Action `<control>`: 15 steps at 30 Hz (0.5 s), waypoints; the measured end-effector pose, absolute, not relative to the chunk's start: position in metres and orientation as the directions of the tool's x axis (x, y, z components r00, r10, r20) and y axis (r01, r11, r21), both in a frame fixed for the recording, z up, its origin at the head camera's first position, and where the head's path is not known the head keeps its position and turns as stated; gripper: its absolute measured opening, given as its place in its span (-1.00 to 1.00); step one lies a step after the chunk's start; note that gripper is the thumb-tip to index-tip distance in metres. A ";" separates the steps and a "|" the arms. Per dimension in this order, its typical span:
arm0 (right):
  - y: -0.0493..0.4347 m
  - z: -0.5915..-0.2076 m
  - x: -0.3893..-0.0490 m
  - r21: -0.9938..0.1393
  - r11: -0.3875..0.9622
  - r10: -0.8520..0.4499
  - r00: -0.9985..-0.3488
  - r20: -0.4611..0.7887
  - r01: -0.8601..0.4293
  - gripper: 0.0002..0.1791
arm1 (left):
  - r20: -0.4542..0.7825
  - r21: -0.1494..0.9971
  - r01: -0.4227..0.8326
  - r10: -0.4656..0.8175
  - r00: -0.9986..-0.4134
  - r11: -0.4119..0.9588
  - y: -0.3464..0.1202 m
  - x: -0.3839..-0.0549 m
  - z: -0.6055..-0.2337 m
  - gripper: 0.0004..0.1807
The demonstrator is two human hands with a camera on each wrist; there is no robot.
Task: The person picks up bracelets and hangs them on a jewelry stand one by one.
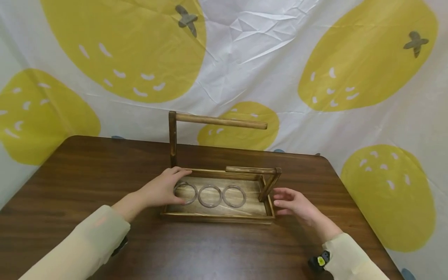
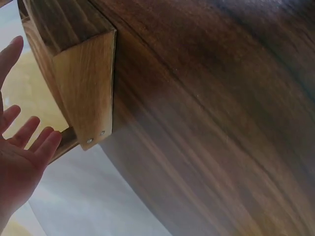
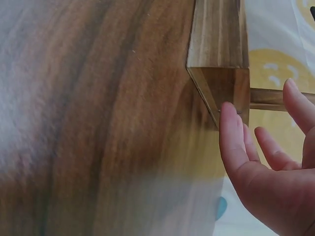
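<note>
A brown wooden jewellery stand (image 1: 217, 219) with a shallow tray base stands on the table. Three grey-brown bangles (image 1: 210, 207) lie flat in a row on its tray floor. My left hand (image 1: 164, 188) is at the left end, thumb and fingers spread over the leftmost bangle (image 1: 192, 201), partly covering it. In the left wrist view the fingers (image 2: 23, 132) are apart beside the wooden end wall (image 2: 86, 88). Just off the right end, my right hand (image 1: 295, 204) has its fingers loosely bent, nothing between them. Its fingertips (image 3: 228, 110) show close by the tray's end wall (image 3: 219, 81).
From the tray's left back rises a tall post (image 1: 173, 140) with a long bar (image 1: 222, 121) reaching right. A shorter post (image 1: 271, 184) at the right carries a bar (image 1: 250, 170) pointing left. Behind the dark wooden table (image 1: 140, 249) hangs a white cloth (image 1: 252, 70) with yellow fruit prints.
</note>
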State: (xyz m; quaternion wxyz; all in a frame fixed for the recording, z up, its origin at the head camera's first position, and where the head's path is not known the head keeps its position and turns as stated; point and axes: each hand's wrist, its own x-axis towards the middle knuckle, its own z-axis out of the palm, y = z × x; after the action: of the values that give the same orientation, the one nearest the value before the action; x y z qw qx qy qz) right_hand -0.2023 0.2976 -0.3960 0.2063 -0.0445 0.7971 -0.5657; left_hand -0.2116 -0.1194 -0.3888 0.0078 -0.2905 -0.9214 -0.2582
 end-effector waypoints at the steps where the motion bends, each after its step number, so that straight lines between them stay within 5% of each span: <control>1: 0.298 -0.397 -0.202 -0.921 0.355 -0.311 -0.909 -0.279 0.162 -0.26 | 0.159 0.472 0.540 0.535 -0.830 0.697 -0.118 -0.213 -0.390 -0.10; 15: 0.298 -0.403 -0.201 -0.924 0.333 -0.348 -0.887 -0.304 0.187 -0.22 | 0.013 0.429 0.485 0.532 -0.847 0.762 -0.104 -0.222 -0.405 -0.12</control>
State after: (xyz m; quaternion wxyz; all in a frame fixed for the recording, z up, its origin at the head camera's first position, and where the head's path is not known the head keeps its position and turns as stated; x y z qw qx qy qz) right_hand -0.2007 0.2978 -0.4031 0.2324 -0.0515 0.7825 -0.5753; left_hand -0.2215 -0.1040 -0.4053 -0.0549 -0.2714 -0.9370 -0.2130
